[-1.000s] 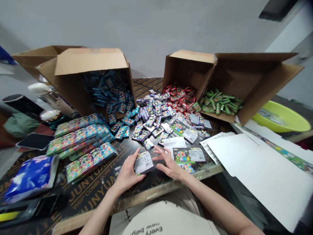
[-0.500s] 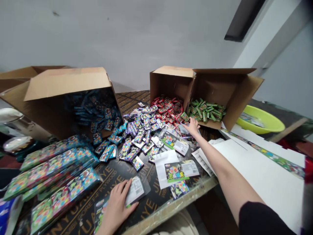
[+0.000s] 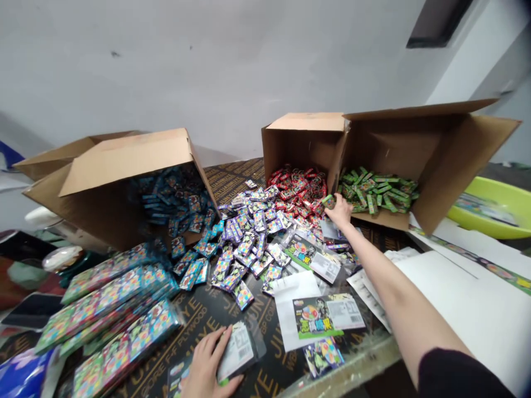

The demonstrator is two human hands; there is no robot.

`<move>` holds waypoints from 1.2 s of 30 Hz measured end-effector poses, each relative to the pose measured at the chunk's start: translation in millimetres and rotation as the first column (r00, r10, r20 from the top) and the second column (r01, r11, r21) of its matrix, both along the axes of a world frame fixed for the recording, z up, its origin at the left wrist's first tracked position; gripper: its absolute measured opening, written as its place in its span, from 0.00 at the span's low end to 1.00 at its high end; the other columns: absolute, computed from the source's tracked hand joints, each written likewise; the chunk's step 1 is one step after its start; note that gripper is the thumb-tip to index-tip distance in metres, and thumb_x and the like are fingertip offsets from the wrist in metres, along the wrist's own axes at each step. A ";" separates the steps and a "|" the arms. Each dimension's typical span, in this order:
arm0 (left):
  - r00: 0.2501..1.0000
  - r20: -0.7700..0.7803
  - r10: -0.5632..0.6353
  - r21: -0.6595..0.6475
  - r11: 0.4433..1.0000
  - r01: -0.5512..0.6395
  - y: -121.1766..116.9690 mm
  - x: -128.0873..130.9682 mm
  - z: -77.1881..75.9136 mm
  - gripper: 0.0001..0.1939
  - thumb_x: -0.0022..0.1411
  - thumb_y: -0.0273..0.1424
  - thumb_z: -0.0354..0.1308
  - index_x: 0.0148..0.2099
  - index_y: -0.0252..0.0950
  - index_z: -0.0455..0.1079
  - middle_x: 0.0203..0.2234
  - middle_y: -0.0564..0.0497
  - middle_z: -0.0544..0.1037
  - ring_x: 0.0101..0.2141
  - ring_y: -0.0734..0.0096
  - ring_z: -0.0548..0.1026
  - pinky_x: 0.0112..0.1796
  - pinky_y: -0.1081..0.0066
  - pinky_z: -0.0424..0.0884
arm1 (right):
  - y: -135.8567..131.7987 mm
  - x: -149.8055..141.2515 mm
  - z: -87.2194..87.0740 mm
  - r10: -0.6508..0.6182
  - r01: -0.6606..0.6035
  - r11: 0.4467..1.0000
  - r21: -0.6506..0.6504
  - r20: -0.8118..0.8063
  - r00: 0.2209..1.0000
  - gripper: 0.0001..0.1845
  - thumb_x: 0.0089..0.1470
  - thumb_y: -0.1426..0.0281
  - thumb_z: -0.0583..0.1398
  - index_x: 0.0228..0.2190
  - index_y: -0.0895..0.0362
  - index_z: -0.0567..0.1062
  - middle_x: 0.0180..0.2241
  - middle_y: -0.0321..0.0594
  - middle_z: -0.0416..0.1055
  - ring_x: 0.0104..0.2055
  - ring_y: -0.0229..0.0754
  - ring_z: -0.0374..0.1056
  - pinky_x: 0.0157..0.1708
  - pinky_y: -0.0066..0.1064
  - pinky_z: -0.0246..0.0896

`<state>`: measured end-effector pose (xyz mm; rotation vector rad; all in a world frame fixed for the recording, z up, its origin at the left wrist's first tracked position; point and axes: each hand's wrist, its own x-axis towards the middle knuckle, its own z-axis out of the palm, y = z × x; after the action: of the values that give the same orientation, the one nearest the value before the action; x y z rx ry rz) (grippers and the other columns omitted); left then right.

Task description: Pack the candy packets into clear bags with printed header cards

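My left hand lies over a printed plastic bag with a white label, near the table's front edge. Its fingers and thumb rest around the bag, and part of the print is hidden under the palm. My right hand reaches to the mouths of the right-hand cartons. At its fingertips, apparently pinched, is a small green candy packet. Below that hand is a loose heap of purple packets. Red packets and green packets lie in the cartons beside it.
An open carton at left spills blue packets. Long wrapped strips of packets lie at front left. Printed bags and white paper lie between my hands. A yellow-green basin and white board stand right.
The view has shifted, so most things appear farther right. Both hands keep about the same places on the table, with the green packet still at my right fingertips.
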<state>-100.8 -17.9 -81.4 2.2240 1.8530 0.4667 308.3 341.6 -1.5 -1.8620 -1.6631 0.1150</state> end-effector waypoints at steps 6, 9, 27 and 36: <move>0.940 0.306 0.150 -0.004 0.988 -0.156 9.7 27.4 30.9 0.28 0.49 0.41 0.59 0.54 0.43 0.65 0.53 0.44 0.66 0.53 0.50 0.62 0.54 0.46 0.51 | -109.4 -72.2 15.8 0.574 -0.576 0.818 0.018 -0.114 0.811 0.21 0.42 0.69 0.59 0.42 0.56 0.69 0.37 0.40 0.71 0.37 0.43 0.66 0.40 0.34 0.58; 0.681 0.664 0.310 -0.225 0.951 -0.214 25.4 54.9 60.3 0.21 0.54 0.40 0.56 0.49 0.37 0.69 0.46 0.42 0.72 0.46 0.57 0.70 0.48 0.56 0.64 | -182.1 -114.2 21.7 0.897 -0.898 0.440 -0.014 -0.051 0.440 0.28 0.38 0.75 0.59 0.46 0.53 0.69 0.40 0.40 0.70 0.44 0.47 0.63 0.49 0.43 0.51; 0.268 0.799 0.538 -0.567 0.823 0.037 17.3 50.8 72.5 0.21 0.49 0.38 0.61 0.42 0.28 0.71 0.29 0.43 0.77 0.29 0.66 0.75 0.35 0.63 0.72 | -288.5 -160.6 -9.7 0.809 -0.845 0.534 0.034 -0.310 0.499 0.43 0.39 0.69 0.62 0.56 0.51 0.52 0.55 0.44 0.56 0.57 0.50 0.52 0.56 0.43 0.45; 0.996 0.076 -0.049 -0.117 0.991 0.058 1.1 13.2 40.3 0.54 0.35 0.35 0.67 0.63 0.37 0.46 0.47 0.43 0.68 0.48 0.54 0.65 0.53 0.53 0.53 | -284.9 -151.8 -34.3 0.801 -0.806 0.589 -0.060 -0.088 0.592 0.38 0.40 0.70 0.62 0.54 0.52 0.58 0.51 0.46 0.61 0.55 0.54 0.55 0.53 0.49 0.43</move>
<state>-87.5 -16.8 -41.2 2.1432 1.7335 0.4104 156.5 56.7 -35.9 -0.9791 -2.3787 0.6257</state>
